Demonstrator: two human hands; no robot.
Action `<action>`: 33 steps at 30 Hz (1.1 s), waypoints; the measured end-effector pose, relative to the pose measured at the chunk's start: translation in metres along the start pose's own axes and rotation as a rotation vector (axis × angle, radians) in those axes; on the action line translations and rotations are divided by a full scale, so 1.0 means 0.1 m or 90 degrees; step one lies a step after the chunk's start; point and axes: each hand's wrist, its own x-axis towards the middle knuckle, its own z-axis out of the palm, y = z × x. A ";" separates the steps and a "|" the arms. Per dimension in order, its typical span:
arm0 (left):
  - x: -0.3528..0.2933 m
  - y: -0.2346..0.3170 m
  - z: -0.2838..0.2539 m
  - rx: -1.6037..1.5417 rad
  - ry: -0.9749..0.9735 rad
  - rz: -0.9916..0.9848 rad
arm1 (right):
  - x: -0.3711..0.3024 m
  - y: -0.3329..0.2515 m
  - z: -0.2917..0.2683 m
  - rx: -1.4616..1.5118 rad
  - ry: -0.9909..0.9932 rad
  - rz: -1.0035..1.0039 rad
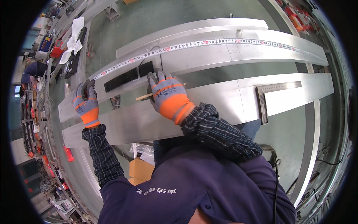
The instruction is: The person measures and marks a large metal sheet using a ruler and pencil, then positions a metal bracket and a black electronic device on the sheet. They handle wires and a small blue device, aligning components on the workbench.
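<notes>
My left hand (pixel 86 103), in a grey and orange glove, pinches the end of a steel tape measure (pixel 203 42). The tape stretches along a long silvery metal beam (pixel 209 56) to its far right end. In my right hand (pixel 170 98), gloved alike, is a thin wooden pencil (pixel 143 97), lying crosswise under the palm with both tips showing. The right fingertips reach the beam beside a dark rectangular patch (pixel 121 79); whether it is an opening or a pad, I cannot tell. Some fingers are hidden behind the gloves.
A second metal beam (pixel 216 100) lies nearer me, with a try square (pixel 262 104) on its right part. Behind stands another metal bar (pixel 156 39). A cardboard box (pixel 140 168) sits below on the left. Shelves with tools line the left side.
</notes>
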 end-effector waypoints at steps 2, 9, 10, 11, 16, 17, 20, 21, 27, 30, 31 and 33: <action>-0.02 -0.02 0.01 -0.015 -0.021 -0.048 | -0.12 0.05 -0.09 0.018 0.024 0.005; -0.11 -0.21 0.05 0.004 -0.124 -0.094 | -0.34 0.24 -0.20 -0.008 0.078 -0.011; -0.10 -0.22 0.05 0.020 -0.121 -0.079 | -0.29 0.26 -0.21 -0.013 0.082 -0.010; -0.09 -0.22 0.05 0.036 -0.119 -0.065 | -0.24 0.29 -0.19 -0.014 0.100 -0.016; -0.06 -0.14 0.09 -0.025 -0.079 -0.123 | 0.23 0.17 -0.20 -0.058 0.086 -0.041; -0.06 -0.15 0.08 -0.038 -0.081 -0.143 | 0.34 0.09 -0.20 -0.071 0.056 -0.049; -0.03 -0.19 0.11 -0.059 -0.089 -0.161 | 0.59 0.03 -0.21 -0.098 -0.006 -0.052; -0.03 -0.18 0.09 -0.043 -0.084 -0.143 | 0.65 0.03 -0.20 -0.100 -0.007 -0.061; -0.03 -0.11 0.02 -0.004 -0.107 -0.109 | 0.62 0.20 -0.27 -0.100 -0.091 -0.052; -0.06 -0.16 0.04 0.028 -0.111 -0.084 | 0.54 0.37 -0.34 -0.126 -0.115 -0.046; -0.08 -0.18 0.05 0.045 -0.106 -0.065 | 0.54 0.38 -0.39 -0.108 -0.150 -0.020; -0.10 -0.20 0.09 0.061 -0.115 -0.062 | 0.52 0.36 -0.40 -0.124 -0.157 -0.011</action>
